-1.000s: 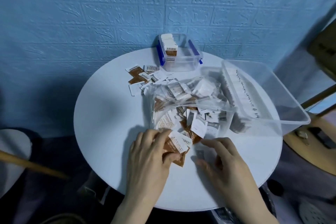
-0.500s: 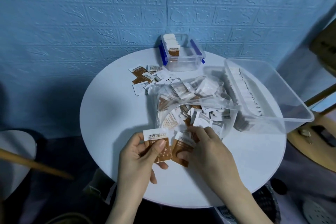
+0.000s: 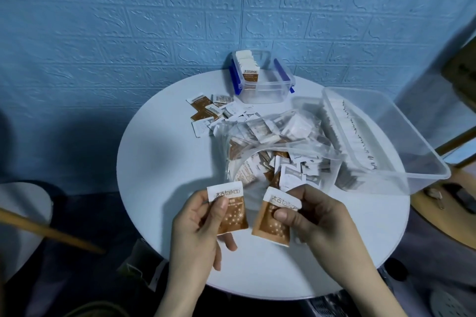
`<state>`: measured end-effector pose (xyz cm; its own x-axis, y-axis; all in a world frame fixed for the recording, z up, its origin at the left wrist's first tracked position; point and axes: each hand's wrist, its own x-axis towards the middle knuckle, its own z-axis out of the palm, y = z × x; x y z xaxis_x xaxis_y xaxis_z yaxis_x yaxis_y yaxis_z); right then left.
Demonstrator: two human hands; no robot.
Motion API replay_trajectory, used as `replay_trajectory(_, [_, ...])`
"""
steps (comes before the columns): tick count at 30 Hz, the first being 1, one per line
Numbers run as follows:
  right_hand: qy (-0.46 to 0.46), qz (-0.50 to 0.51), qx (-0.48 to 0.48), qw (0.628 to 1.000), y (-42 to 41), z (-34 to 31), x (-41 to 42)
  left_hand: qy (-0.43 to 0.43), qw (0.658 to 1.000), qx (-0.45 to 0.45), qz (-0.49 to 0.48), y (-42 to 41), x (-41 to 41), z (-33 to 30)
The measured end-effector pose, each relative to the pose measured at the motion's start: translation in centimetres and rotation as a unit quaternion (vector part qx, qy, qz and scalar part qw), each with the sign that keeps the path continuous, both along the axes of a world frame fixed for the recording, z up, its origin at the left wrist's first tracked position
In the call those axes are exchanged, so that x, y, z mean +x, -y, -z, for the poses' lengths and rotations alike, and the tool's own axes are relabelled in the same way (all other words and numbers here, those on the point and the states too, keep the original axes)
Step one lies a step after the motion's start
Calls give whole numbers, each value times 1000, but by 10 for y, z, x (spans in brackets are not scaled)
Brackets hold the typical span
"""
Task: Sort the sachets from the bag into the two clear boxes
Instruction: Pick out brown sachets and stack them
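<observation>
While hands [image 3: 198,224] full, loose sachets [image 3: 206,110] behind bag [image 3: 273,152]

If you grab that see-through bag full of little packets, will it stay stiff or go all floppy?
Probably floppy: the clear bag is thin crinkled film, sagging around its open mouth. The sachets inside lie loose, so they would likely slide and spill if it were lifted from the far end. It probably feels light, since each hand holds one brown sachet with just its fingers.

Single head-worn view, looking forward and steeply down, close over the round desk [image 3: 164,162], blue wall [image 3: 128,20] behind, hands [image 3: 198,229] nearest.
</observation>
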<state>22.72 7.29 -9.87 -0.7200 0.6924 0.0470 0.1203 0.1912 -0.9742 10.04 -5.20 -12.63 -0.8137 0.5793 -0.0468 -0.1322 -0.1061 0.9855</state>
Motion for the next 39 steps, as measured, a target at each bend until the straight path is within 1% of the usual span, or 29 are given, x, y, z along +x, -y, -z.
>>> replay_trajectory(2, [-23, -42, -33, 998, 3, -1, -1, 10, 1000, 19, 10, -3, 7, -1])
replay_trajectory(5, [-14, -74, -19, 997, 7, 1, -3, 27, 997, 35, 59, -7, 14, 0])
replay_trajectory(9, [-18, -50, -10, 999, 6, 6, -6, 18, 993, 31, 110, -6, 13, 4])
replay_trajectory(13, [-1, -16, 30, 999, 7, 10, -6, 18, 994, 44, 100, -6, 14, 5])
replay_trajectory(17, [-21, -33, 4, 999, 8, 13, -5, 12, 994, 36, 100, -5, 14, 6])
replay_trajectory(20, [-9, -44, 14, 999, 8, 13, -6, -12, 993, 19, 114, -5, 15, 6])
replay_trajectory(22, [12, -21, 72, 997, 2, 12, -8, -11, 995, 21, 100, -6, 16, 5])
replay_trajectory(23, [30, 3, 136, 990, -3, 11, -8, -6, 996, 23, 89, -7, 16, 4])
replay_trajectory(24, [53, 21, 223, 973, -10, 10, -9, 0, 997, 27, 78, -7, 16, 5])
replay_trajectory(26, [111, 10, 390, 914, -24, 12, -12, 13, 997, 30, 67, -8, 16, 5])
replay_trajectory(28, [169, -13, 476, 863, -32, 17, -13, 22, 997, 31, 67, -9, 15, 6])
replay_trajectory(29, [190, -12, 496, 847, -34, 20, -12, 25, 997, 31, 68, -8, 15, 5])
replay_trajectory(31, [209, 4, 502, 839, -33, 23, -6, 30, 997, 30, 67, -8, 14, 6])
replay_trajectory(35, [194, 37, 472, 860, -35, 27, 6, 23, 997, 27, 70, -9, 14, 7])
replay_trajectory(37, [203, 25, 456, 866, -38, 29, 6, 24, 997, 24, 70, -9, 14, 7])
replay_trajectory(39, [229, -7, 448, 864, -40, 29, 4, 25, 997, 23, 72, -9, 14, 7])
